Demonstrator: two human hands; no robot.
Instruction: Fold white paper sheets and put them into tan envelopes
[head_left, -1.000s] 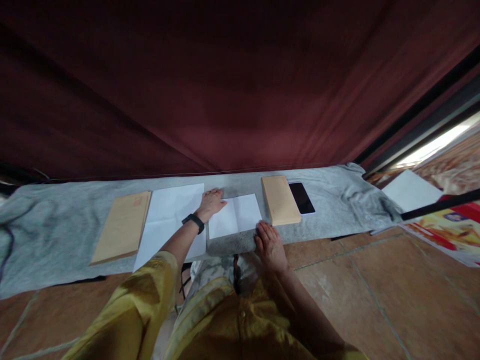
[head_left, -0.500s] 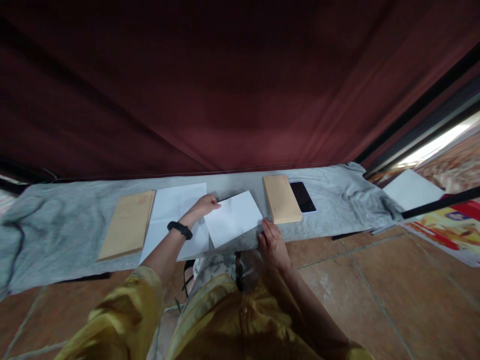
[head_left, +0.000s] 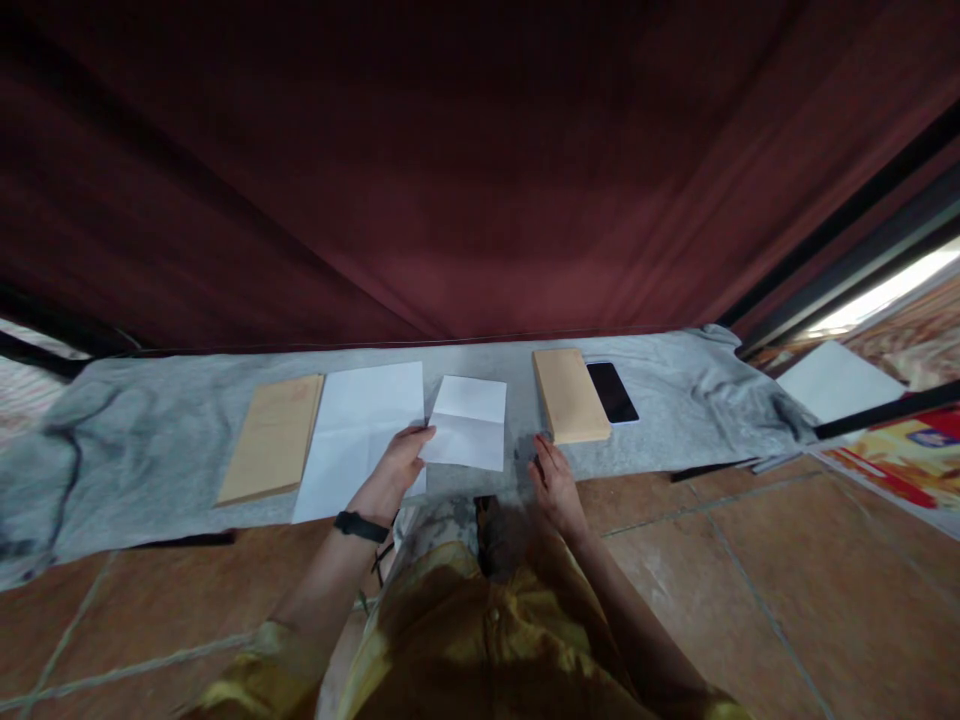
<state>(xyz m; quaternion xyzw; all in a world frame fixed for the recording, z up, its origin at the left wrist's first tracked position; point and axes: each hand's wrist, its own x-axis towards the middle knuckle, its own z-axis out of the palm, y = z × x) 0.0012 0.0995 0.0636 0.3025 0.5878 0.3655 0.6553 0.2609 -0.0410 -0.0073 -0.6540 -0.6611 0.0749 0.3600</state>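
My left hand pinches the left edge of a folded white sheet of paper, thumb on top. A crease runs across the sheet, which lies on or just above the grey cloth. Under my left wrist area is a larger white sheet, flat with faint creases. My right hand is open and holds nothing, fingers loosely extended at the near left corner of a stack of brown envelopes. Whether the fingertips touch the stack I cannot tell.
A second pile of brown envelopes lies left of the large sheet. A dark-screened phone rests against the right stack. Grey cloth covers the narrow bench; a dark red curtain hangs behind. A colourful printed box stands at far right.
The folded sheet has turned and now shows a crease across it. My left hand moved down to its left edge. My right hand came off the sheet, nearer the right-hand envelopes.
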